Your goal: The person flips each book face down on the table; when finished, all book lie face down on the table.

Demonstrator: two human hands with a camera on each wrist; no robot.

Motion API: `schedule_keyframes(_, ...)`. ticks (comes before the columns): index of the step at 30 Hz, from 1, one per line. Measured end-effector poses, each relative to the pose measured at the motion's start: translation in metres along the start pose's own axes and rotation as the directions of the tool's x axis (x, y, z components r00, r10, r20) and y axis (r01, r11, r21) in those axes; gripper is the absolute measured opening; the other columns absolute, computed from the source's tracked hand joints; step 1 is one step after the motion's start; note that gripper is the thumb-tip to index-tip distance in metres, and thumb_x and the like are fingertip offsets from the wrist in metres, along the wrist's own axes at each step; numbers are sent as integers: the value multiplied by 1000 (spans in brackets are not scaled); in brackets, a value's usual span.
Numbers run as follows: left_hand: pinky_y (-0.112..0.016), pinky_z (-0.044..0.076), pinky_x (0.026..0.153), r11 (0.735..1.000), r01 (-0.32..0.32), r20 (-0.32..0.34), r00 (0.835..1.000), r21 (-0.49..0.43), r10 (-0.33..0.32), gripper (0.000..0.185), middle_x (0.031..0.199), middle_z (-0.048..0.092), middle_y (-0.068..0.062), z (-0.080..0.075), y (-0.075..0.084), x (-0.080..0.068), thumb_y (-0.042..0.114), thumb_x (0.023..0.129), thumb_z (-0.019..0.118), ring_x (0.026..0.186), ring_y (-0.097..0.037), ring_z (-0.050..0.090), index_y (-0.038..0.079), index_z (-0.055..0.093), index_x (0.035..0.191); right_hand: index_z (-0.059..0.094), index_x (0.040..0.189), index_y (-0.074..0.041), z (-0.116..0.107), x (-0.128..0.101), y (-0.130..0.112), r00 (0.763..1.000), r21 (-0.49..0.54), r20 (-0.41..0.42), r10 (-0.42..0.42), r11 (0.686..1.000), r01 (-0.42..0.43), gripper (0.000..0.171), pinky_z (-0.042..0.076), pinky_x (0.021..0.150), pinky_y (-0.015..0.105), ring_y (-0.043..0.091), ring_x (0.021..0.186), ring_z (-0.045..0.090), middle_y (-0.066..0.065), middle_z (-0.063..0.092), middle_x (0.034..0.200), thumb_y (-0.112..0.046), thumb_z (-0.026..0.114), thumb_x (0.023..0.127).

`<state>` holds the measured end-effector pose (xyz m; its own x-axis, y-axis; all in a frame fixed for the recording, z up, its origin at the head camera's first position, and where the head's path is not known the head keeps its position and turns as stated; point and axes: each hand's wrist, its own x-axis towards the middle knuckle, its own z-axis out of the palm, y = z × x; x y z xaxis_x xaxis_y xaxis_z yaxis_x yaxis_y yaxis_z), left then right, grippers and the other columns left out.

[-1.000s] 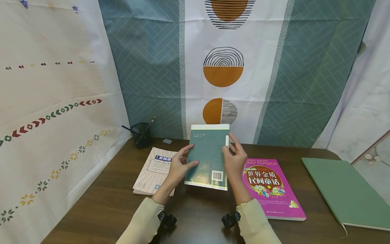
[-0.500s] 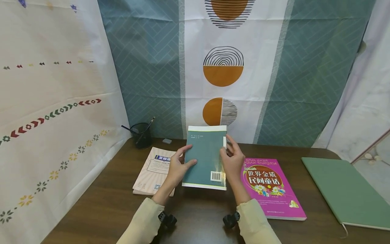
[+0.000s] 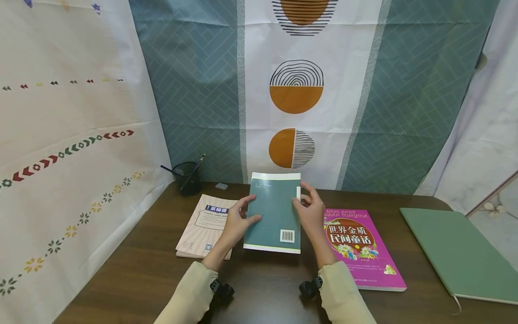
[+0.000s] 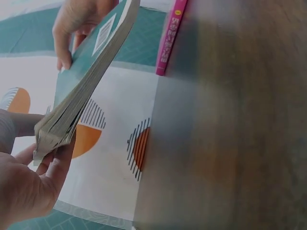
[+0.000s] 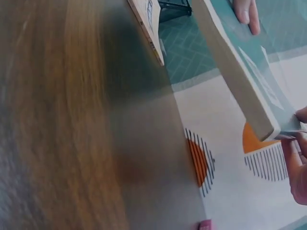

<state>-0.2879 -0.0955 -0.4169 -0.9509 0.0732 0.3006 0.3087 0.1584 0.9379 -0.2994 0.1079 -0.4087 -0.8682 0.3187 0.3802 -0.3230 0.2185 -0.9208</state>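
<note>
Holding teal book (image 3: pixel 273 211) tilted above desk (image 3: pixel 259 288), back cover up: left hand (image 3: pixel 236 223) gripping left edge, right hand (image 3: pixel 310 213) pinching right edge. Between pink book (image 3: pixel 358 247) and beige booklet (image 3: pixel 204 225).

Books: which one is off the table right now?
The teal book, barcode side up, held between the left hand and right hand. The beige book, pink book and green notebook all lie flat on the table.
</note>
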Motion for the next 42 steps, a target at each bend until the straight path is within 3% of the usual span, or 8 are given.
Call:
schedule_keyframes(4, -26, 57, 68, 999, -24, 28, 999, 20, 24, 57, 114, 62, -29, 2, -6, -2, -9, 79, 70, 86, -22, 66, -3, 52, 133, 57, 134, -11, -3, 2, 5, 996, 16, 54, 66, 998, -67, 51, 46, 67, 14, 0, 72, 56, 18, 72, 90, 0, 67, 85)
schedule_keyframes(9, -31, 57, 73, 999, -6, 19, 1000, 39, 5, 57, 114, 64, -28, 3, -11, -3, -10, 78, 71, 91, -28, 66, -2, 53, 132, 55, 135, -9, -3, 2, 11, 990, 45, 85, 114, 992, -118, 54, 46, 66, 16, 3, 73, 56, 8, 71, 83, 3, 66, 84)
schedule_keyframes(14, -23, 53, 67, 998, 34, 9, 999, 46, -35, 58, 112, 63, -26, 2, -16, -2, -9, 77, 72, 81, -19, 62, 1, 54, 132, 54, 136, -7, -2, 2, 16, 988, 9, 104, 118, 993, -120, 54, 46, 67, 15, 3, 75, 56, 20, 71, 92, 3, 66, 84)
schedule_keyframes(19, -20, 48, 60, 995, 95, 15, 995, 43, -95, 59, 106, 60, -23, 3, -20, -2, -9, 76, 72, 68, -11, 56, -1, 54, 132, 52, 137, -9, -1, 1, 22, 981, -33, 122, 149, 989, -146, 55, 45, 67, 16, 4, 76, 55, 21, 70, 96, 0, 67, 85)
schedule_keyframes(27, -19, 42, 59, 981, 180, 48, 982, 76, -184, 63, 111, 57, -20, 4, -26, -4, -6, 75, 73, 67, -11, 49, 1, 52, 134, 49, 141, -13, -2, 1, 34, 968, -71, 165, 187, 982, -177, 62, 46, 71, 20, 7, 81, 54, 22, 69, 111, 2, 68, 83)
schedule_keyframes(35, -20, 41, 61, 969, 213, 56, 974, 122, -221, 59, 118, 56, -22, 2, -34, -6, -6, 76, 72, 72, -12, 48, 2, 57, 132, 45, 144, -12, -5, 1, 42, 941, -74, 225, 254, 967, -243, 65, 45, 74, 22, 12, 86, 53, 24, 65, 120, 1, 67, 84)
schedule_keyframes(42, -23, 40, 66, 965, 214, 63, 972, 149, -226, 57, 120, 60, -21, 2, -36, -6, -5, 77, 73, 80, -16, 46, 3, 59, 131, 39, 148, -15, -8, 0, 50, 896, -85, 276, 348, 937, -338, 69, 47, 74, 22, 16, 91, 60, 22, 59, 130, -2, 67, 85)
